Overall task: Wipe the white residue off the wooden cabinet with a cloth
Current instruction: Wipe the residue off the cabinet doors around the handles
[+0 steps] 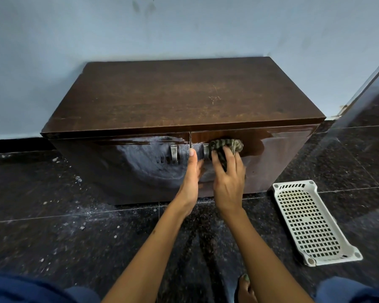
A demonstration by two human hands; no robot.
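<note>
A low dark wooden cabinet (pixel 184 95) stands against the wall, with two glossy front doors and two metal handles. White residue (pixel 140 162) smears much of the left door and the inner edge of the right door. My right hand (pixel 228 178) presses a bunched grey-green striped cloth (pixel 227 145) against the right door, next to its handle (pixel 206 150). My left hand (pixel 192 171) rests on edge against the seam between the doors, thumb up, holding nothing. The left door's handle (pixel 174 153) shows plainly.
A white perforated plastic tray (pixel 311 221) lies on the dark speckled tile floor at the right. White crumbs and dust are scattered on the floor (pixel 74 215) before the cabinet. A pale blue wall (pixel 184 29) rises behind. My foot (pixel 246 287) and blue-clad knees are at the bottom.
</note>
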